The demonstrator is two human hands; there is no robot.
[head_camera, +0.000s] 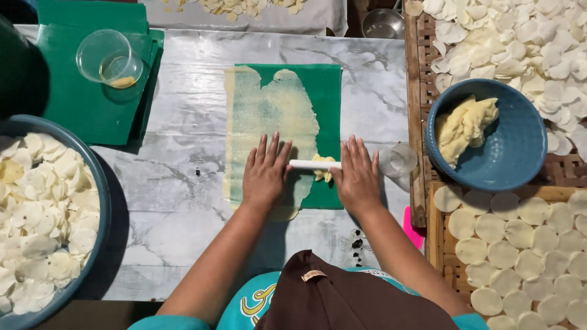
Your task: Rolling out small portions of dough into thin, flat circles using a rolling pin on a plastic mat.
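At frame centre we lay both palms flat, fingers spread and gripping nothing, on a white roller (pixel 315 164) whose long axis runs left to right. Our left hand (pixel 264 174) presses one end, our right hand (pixel 356 177) the other, equally near. A dough lump (pixel 323 167) sits under it, with the thin sheet (pixel 269 116) stretching toward the frame top on the green mat (pixel 327 91).

A small food-making workshop, by the look of it; a marble-patterned tabletop (pixel 183 122) carries a thin dough sheet (pixel 269 116) on a green mat (pixel 327 91); woven trays (pixel 422 91) hold rows of cut dough discs (pixel 520 244); a blue bowl (pixel 520 159) holds raw dough.
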